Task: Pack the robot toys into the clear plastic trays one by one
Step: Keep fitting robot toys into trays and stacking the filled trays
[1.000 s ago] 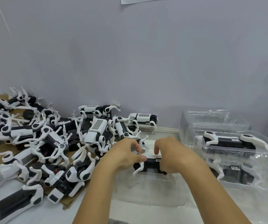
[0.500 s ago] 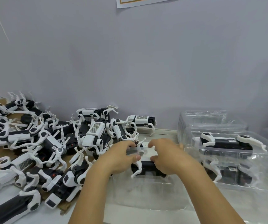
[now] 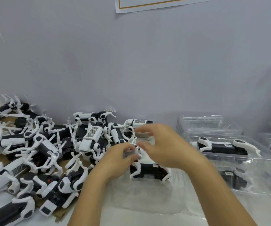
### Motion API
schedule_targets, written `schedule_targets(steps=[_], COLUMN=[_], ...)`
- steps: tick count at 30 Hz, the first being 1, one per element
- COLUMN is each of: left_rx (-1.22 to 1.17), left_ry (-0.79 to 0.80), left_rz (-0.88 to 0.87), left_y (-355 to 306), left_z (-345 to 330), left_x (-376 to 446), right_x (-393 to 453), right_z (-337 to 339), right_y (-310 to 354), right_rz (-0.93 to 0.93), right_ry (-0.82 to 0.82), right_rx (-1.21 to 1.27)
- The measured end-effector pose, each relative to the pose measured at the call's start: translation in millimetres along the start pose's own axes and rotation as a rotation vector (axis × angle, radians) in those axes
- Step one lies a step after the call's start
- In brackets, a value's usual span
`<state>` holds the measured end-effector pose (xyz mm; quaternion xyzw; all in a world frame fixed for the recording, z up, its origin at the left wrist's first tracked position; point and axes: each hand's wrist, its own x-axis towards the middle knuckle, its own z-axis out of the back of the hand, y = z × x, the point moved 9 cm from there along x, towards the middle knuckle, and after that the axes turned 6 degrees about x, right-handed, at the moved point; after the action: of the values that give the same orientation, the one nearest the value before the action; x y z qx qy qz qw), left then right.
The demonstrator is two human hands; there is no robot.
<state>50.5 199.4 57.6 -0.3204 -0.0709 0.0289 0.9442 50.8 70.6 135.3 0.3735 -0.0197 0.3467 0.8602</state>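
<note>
A black-and-white robot toy (image 3: 149, 170) lies in the clear plastic tray (image 3: 141, 203) in front of me, legs folded down. My left hand (image 3: 118, 160) has its fingers curled at the toy's left end and pinches a white leg there. Above the toy hovers my right hand (image 3: 162, 144), blurred by motion, its fingers spread and touching nothing. A heap of loose robot toys (image 3: 38, 149) covers the table to the left.
Filled clear trays (image 3: 239, 160) with packed toys stand stacked at the right, against the wall. A stack of clear trays (image 3: 210, 123) sits behind them. Brown cardboard (image 3: 61, 214) lies under the heap of toys.
My right hand has let go of the toy and lifted up and away from it, fingers spreading. My left hand stays at the toy's left end. The camera has tilted up slightly.
</note>
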Motion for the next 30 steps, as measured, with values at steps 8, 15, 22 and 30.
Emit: schedule_targets(steps=[8, 15, 22, 30], left_rx=[-0.115, -0.163, -0.162, -0.142], left_ry=[-0.199, 0.092, 0.044, 0.0], left_rz=[-0.297, -0.403, -0.42, -0.419], left_y=[-95.1, -144.8, -139.8, -141.4], left_z=[8.7, -85.2, -83.3, -80.6], left_x=[-4.0, -20.5, -15.6, -17.3], right_x=[-40.4, -53.1, -98.2, -158.8], right_z=[123.0, 126.9, 184.8, 198.0], right_y=[5.7, -20.4, -66.9, -173.5], right_rz=[0.029, -0.14, -0.301, -0.716], right_ry=[-0.447, -0.302, -0.137, 0.173], right_rx=[0.115, -0.009, -0.197, -0.431])
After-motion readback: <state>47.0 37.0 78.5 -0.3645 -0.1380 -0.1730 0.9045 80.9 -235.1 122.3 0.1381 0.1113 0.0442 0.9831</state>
